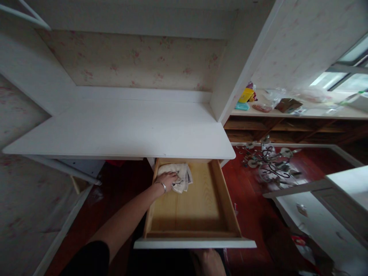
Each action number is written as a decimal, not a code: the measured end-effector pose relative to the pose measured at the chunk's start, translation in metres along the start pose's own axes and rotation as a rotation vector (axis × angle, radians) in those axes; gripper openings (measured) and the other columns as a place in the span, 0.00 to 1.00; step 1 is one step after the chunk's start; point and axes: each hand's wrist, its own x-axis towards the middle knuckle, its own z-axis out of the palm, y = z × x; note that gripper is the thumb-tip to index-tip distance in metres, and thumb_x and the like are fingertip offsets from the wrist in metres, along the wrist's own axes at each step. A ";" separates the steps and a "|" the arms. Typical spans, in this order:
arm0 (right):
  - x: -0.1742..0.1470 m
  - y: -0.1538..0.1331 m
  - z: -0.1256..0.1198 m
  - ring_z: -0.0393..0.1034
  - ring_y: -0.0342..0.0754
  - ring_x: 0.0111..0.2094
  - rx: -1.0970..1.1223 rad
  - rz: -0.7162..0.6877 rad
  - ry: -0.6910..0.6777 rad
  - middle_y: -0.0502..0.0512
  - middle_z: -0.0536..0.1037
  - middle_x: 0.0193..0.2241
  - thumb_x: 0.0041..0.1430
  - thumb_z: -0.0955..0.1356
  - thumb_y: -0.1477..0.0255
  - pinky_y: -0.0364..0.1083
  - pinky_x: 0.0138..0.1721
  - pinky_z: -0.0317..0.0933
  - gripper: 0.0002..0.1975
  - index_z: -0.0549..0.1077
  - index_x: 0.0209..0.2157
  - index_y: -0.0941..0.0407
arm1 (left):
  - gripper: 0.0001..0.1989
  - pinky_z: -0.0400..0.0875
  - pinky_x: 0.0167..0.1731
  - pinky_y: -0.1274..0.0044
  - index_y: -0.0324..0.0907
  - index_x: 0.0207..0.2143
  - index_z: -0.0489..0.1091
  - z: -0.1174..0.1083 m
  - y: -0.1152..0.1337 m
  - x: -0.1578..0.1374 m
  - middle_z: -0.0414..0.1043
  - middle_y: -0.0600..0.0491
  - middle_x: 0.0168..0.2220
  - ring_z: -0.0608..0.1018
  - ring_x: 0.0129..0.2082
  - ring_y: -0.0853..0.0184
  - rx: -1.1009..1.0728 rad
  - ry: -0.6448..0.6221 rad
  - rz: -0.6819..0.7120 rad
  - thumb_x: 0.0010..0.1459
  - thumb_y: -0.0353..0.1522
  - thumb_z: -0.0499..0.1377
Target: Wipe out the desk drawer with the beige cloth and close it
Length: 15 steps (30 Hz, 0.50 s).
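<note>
My left hand [166, 180], with a bracelet at the wrist, presses on a light, crumpled cloth [181, 183]. Both are inside the pulled-out wooden drawer [198, 209], towards its back left corner, and the fingers are partly sunk in the folds. Just below the drawer's white front panel [195, 243] is my right hand [211, 262]. Its fingers are hidden under the panel, so whether it grips the drawer does not show. Above the drawer spreads the white desktop [129, 126].
A white side panel [247, 65] rises from the desk's right end. Beyond it, a low shelf unit [267, 124] carries bags and a box. A chandelier [270, 161] lies on the red floor [244, 191]. White furniture [319, 211] stands at right.
</note>
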 end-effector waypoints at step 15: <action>0.010 0.008 0.021 0.76 0.53 0.35 -0.079 0.071 -0.041 0.51 0.81 0.33 0.52 0.63 0.76 0.42 0.33 0.66 0.17 0.78 0.35 0.42 | 0.35 0.46 0.61 0.60 0.51 0.62 0.51 0.029 0.122 0.107 0.48 0.55 0.65 0.50 0.65 0.60 -0.175 -0.065 0.089 0.51 0.28 0.51</action>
